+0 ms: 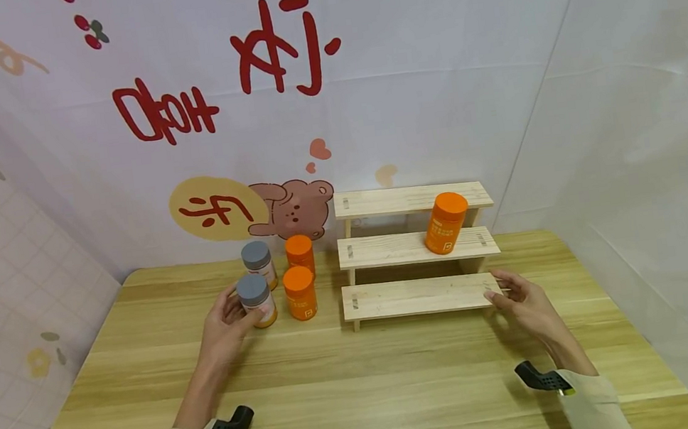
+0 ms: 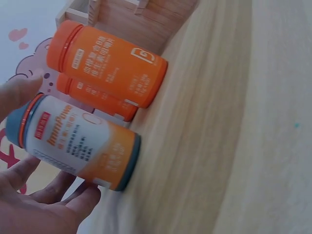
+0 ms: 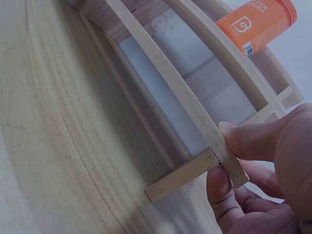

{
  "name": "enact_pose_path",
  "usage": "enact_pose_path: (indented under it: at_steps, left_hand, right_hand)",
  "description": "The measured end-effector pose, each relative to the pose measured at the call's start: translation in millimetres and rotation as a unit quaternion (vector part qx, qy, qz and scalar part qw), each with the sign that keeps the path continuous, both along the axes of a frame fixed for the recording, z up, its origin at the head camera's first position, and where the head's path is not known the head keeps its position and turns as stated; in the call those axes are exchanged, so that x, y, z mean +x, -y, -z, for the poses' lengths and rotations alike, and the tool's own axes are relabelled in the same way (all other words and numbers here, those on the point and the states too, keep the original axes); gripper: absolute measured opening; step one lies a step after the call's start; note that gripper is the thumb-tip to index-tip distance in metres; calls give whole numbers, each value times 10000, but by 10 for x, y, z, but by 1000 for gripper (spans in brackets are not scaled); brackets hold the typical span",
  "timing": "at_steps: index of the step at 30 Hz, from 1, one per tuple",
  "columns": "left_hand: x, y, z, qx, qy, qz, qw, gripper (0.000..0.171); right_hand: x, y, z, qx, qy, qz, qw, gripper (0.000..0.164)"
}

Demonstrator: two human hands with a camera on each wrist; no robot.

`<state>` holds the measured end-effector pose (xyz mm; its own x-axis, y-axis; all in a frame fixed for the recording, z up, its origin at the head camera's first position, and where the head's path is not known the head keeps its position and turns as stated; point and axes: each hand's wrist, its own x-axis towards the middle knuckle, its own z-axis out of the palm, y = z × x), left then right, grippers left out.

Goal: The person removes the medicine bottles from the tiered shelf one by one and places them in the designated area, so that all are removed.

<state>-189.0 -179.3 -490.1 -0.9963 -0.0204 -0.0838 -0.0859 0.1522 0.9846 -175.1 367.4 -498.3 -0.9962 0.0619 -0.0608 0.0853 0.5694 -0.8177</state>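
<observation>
My left hand (image 1: 224,329) curls around a grey-lidded supplement bottle (image 2: 80,141) with a white and orange label, thumb on one side and fingers on the other. The bottle stands on the table. Behind it is a second grey-lidded bottle (image 1: 258,262). Just right of these stand two orange bottles, a front one (image 1: 300,295) and a rear one (image 1: 300,254). With thumb and fingers, my right hand (image 1: 527,303) pinches the right end of the lowest step of a three-step wooden rack (image 1: 418,297). Another orange bottle (image 1: 447,223) stands on the middle step, toward the right.
The wood-grain table (image 1: 366,398) extends in front of the rack and bottles. A white printed curtain (image 1: 432,89) with red characters and a bear hangs close behind, and pale cloth walls close both sides. Each wrist carries a black camera mount (image 1: 233,424).
</observation>
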Motion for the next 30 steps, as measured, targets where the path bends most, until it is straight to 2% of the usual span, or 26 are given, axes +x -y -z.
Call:
enact_pose_path:
  at_steps: [9, 19, 26, 30]
  left_hand:
    - [38, -44, -171, 23, -605, -68, 9981, 78]
    - [67, -125, -338, -45, -1298, -160, 9914, 71]
    - [108, -176, -424, -514, -1492, -57, 9875, 74]
    - [114, -221, -458, -585, -1573, -6, 9858, 74]
  right_hand:
    - [4, -8, -18, -51, -23, -6, 10000, 66]
    - [9, -4, -9, -161, -45, -61, 9998, 65]
    - [12, -2, -8, -119, -40, -64, 9999, 66]
    - [10, -4, -7, -109, -38, -53, 9999, 65]
